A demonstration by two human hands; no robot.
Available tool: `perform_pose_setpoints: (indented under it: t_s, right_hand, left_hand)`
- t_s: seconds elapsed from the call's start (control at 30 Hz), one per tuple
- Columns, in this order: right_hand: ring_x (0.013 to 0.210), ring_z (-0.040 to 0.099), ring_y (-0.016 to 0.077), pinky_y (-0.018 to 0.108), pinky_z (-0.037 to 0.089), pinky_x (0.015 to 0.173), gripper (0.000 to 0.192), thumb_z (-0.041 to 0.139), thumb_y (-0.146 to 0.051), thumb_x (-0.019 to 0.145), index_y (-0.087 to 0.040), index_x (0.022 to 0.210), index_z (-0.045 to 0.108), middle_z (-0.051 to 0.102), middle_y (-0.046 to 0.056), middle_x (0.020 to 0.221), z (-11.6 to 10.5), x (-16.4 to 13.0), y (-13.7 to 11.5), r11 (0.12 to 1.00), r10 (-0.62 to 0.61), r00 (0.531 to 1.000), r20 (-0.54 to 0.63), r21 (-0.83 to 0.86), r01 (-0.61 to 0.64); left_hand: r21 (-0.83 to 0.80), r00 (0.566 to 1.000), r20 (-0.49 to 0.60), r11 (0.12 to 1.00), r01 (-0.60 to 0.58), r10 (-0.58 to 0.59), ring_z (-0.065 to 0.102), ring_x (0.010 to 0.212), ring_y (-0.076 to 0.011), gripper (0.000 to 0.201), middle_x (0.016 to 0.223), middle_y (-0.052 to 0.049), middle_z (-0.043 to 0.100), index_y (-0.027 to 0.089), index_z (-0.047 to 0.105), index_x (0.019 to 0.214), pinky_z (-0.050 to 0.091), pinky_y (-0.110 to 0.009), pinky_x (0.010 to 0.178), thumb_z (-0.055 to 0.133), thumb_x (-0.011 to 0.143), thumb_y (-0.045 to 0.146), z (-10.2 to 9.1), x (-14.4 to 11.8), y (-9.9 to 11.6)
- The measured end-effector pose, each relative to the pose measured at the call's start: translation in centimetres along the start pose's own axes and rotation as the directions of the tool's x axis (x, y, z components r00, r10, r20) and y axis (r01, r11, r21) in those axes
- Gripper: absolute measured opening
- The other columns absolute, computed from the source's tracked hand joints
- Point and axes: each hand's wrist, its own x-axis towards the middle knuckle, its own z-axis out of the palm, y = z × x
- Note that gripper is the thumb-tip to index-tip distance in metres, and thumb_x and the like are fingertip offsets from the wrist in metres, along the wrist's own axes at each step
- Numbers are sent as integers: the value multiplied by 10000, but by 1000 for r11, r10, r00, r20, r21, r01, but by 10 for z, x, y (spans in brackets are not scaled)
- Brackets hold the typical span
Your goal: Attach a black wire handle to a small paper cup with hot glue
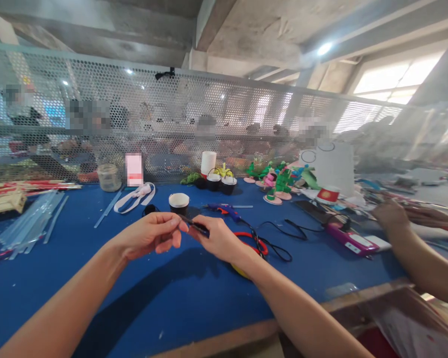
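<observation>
My left hand (155, 232) is closed in a pinch, thumb against forefinger; whatever it pinches is too small to make out. Close beside it, my right hand (218, 236) grips a slim dark tool (197, 226) whose thin end reaches the left fingertips. Its exact kind is not clear. Just beyond the hands stands a small dark cup with a white top (179, 200). A blue glue gun (224, 210) lies behind my right hand, its black cable trailing right. Partly covered by my right forearm is a red and yellow ring (246, 238).
Clear glue sticks (33, 221), a glass jar (109, 178) and a white lanyard (134, 199) lie left. Small handled pots (228, 183) and green craft figures (282, 183) stand along the mesh screen (164, 114). At right are a purple power strip (351, 238) and another person's arm (414, 243).
</observation>
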Motion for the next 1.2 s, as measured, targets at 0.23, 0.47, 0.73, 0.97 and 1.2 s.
perform_pose_setpoints:
  t_s: [0.23,0.47,0.73,0.97,1.2]
  right_hand:
    - [576,469,103,199,345,549,145,446,-237,765,-147,735,555,560,26,657,-4,0,4,992,-74,997,-14,-102,72]
    - [535,464,110,204,320,492,183,452,-310,757,-176,762,577,574,12,611,3,-1,-1,970,211,978,-1,-120,-209]
    - [472,445,109,215,280,446,226,417,-324,772,-179,759,590,585,30,600,10,-2,-3,925,370,928,39,-113,-364]
    - [566,489,113,208,337,525,190,423,-276,787,-162,789,576,594,23,650,1,0,-1,987,135,991,21,-88,-132]
    - [607,489,115,204,355,559,122,459,-230,767,-144,770,545,579,43,696,-6,-1,3,968,-167,984,56,-182,174]
  left_hand:
    - [192,992,-73,978,-87,103,409,418,-51,190,537,20,558,152,556,697,280,-180,423,473,746,316,5,1,-1]
    - [907,823,-255,421,22,507,497,536,-116,240,599,-17,590,147,561,671,343,-234,549,367,789,226,18,7,-3]
    - [975,770,-217,100,197,600,545,640,-185,249,690,-89,617,136,577,760,336,-267,543,328,778,130,20,16,-21]
    - [490,963,-228,872,-13,142,424,402,-66,231,632,-7,587,160,551,777,314,-193,398,388,786,323,7,2,5]
    - [-24,985,141,995,101,-97,478,365,-70,203,579,-29,609,137,545,663,317,-187,361,582,669,337,-2,-6,4]
